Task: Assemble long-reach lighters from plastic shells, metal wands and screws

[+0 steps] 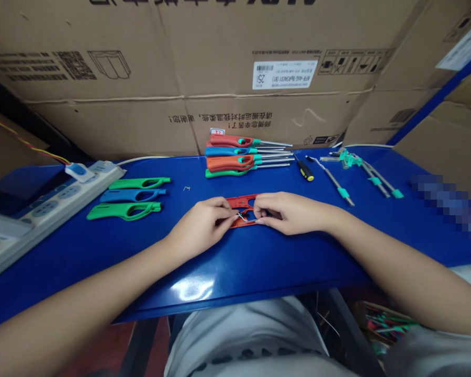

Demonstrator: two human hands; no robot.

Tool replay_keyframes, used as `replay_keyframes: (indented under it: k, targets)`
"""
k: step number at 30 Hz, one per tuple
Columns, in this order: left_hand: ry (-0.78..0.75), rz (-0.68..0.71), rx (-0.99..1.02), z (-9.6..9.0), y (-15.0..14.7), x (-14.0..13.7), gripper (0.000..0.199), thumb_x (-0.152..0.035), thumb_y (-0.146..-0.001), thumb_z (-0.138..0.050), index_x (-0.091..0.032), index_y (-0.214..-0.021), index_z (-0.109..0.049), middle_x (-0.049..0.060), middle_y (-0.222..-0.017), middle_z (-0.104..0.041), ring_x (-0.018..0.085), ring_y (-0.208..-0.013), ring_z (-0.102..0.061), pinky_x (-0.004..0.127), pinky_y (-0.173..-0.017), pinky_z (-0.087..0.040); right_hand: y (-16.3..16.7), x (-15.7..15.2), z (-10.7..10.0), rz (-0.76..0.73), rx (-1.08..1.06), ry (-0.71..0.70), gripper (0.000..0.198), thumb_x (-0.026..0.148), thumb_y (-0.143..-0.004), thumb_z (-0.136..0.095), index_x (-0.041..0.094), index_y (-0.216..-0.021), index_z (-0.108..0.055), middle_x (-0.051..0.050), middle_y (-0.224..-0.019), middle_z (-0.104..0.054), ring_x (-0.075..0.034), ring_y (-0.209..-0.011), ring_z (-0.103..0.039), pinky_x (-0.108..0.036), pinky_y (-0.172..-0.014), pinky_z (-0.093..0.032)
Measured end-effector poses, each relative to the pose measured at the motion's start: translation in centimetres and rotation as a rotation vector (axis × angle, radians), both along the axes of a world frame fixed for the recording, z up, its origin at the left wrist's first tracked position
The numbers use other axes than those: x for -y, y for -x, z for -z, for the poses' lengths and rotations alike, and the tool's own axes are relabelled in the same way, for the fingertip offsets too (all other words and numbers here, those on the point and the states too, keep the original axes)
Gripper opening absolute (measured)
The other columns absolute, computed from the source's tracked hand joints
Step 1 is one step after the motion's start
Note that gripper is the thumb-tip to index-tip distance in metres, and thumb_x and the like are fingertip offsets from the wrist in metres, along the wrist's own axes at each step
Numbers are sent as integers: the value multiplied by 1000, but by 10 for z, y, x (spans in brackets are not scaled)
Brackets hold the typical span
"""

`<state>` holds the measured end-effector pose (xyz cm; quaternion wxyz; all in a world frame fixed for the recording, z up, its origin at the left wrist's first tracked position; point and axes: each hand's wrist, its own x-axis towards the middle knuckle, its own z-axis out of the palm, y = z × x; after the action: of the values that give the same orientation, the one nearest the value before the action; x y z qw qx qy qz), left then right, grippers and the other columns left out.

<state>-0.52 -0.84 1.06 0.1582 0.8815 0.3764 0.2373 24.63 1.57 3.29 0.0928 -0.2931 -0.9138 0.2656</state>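
Note:
Two red lighter shell halves (241, 202) lie side by side on the blue table in front of me, partly covered by my hands. A thin white wire (242, 217) runs between my fingertips above the nearer half. My left hand (208, 222) comes from the left, its thumb and forefinger pinched at the wire's left end. From the right, my right hand (288, 212) is closed too, thumb and forefinger pinching near the wire's other end. A small dark part shows between the hands; its kind I cannot make out.
Several assembled long-nosed lighters (231, 163) are stacked at the back, beside a yellow-black screwdriver (306, 171). Green and blue shells (121, 210) lie left, near small screws (187, 188) and a power strip (55, 201). Metal lighter tubes (335, 183) lie right. A cardboard sheet (141, 112) stands behind.

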Motion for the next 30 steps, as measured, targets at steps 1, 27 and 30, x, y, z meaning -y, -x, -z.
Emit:
replay_keyframes:
  k: [1, 27, 30]
  targets:
    - [24, -8, 44, 0, 0, -1, 20, -20, -96, -59, -18, -95, -79, 6, -90, -71, 17, -81, -68, 28, -77, -54, 0, 0, 0, -1, 3, -2, 7, 16, -91, -55, 17, -95, -61, -3, -92, -63, -12, -70, -50, -23, -64, -36]
    - [-136, -43, -387, -9, -8, 21, 31, -24, -102, -45, -12, -114, -71, 15, -105, -63, 30, -101, -59, 47, -88, -52, -4, 0, -2, -44, -63, -30, 14, 29, -92, -61, 16, -89, -63, -1, -84, -59, -10, -66, -49, -21, -62, -38]
    - [-76, -44, -297, -3, -5, 21, 28, -23, -101, -49, -13, -118, -68, 14, -110, -63, 29, -104, -60, 46, -93, -52, -5, 0, -4, -44, -48, 5, 16, 31, -91, -64, 16, -87, -62, -1, -84, -58, -9, -64, -49, -21, -61, -39]
